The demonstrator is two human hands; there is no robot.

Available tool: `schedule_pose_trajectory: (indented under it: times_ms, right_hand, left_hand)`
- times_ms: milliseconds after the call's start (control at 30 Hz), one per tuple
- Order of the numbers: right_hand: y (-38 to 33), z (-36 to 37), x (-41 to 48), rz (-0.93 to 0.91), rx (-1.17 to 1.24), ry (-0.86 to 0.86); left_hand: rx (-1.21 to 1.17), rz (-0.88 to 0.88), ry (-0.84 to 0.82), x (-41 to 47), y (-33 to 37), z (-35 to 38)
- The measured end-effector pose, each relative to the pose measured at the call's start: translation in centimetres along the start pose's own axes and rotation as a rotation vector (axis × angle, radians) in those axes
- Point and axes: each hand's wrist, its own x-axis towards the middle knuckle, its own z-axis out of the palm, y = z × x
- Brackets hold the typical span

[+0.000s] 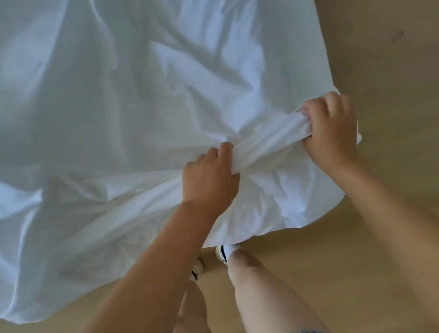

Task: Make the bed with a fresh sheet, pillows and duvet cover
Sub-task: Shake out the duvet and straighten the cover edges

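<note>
Two grips hold one bunched fold of the sheet at its near right corner: your left grip is curled round it, your right grip clenched on it just to the right. The sheet spreads left and far, with floor to its right.

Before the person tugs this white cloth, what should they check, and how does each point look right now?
1. Left hand grips the white cloth: ok.
2. Right hand grips the bunched edge: ok.
3. Cloth lies smooth: not ok, creased all over.
4. Cloth hangs clear of the wooden floor: cannot tell.
5. Shoes stand off the hem: cannot tell, the hem hides the toes.
</note>
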Motion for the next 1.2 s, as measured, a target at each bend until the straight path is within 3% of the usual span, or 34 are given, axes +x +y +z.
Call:
schedule_pose_trajectory:
  times_ms: [133, 267, 400, 567, 700, 800, 867, 967, 1033, 1133, 1200]
  right_hand:
    - [-3.2, 1.5, -0.1, 0.376, 0.338, 0.125]
    - [-3.9, 1.2, 0.8, 0.683, 0.508, 0.214]
    - [-5.1, 1.1, 2.4, 0.781, 0.557, 0.207]
    - [-8.1, 1.4, 2.2, 0.931, 0.738, 0.172]
    - [-8.4, 1.0, 3.4, 1.154, 0.796, 0.315]
    - [-8.4, 0.1, 4.8, 1.103, 1.023, 0.460]
    - [-8.2, -0.4, 4.6, 1.039, 1.100, 0.514]
    - [-8.2, 0.2, 2.8, 1.047, 0.970, 0.554]
    - [-8.6, 0.5, 2.3, 1.087, 0.890, 0.568]
    - [-8.4, 1.6, 2.8, 1.026, 0.707, 0.261]
    - [-7.6, 1.4, 3.5, 1.092, 0.694, 0.216]
  left_hand:
    - [0.125, 0.111, 0.042, 4.1, 5.9, -0.4]
    - [-0.159, 0.000, -0.173, 8.8, 8.3, -2.7]
    - [-0.131, 0.030, -0.177, 9.9, 7.3, -7.3]
    - [0.134, 0.153, -0.205, 10.9, 7.5, -11.5]
    - [0.418, 0.439, -0.218, 9.7, 8.4, -9.8]
    - [0.499, 0.613, -0.119, 11.7, 8.5, -10.3]
    - [0.554, 0.736, -0.249, 13.6, 8.9, -10.6]
    - [0.414, 0.707, -0.592, 14.4, 10.0, -11.0]
    - [0.337, 0.768, -0.488, 14.6, 10.3, -11.9]
    - [0.073, 0.729, -0.317, 14.3, 9.9, -14.3]
    - [-0.180, 0.673, -0.343, 14.2, 9.6, -15.9]
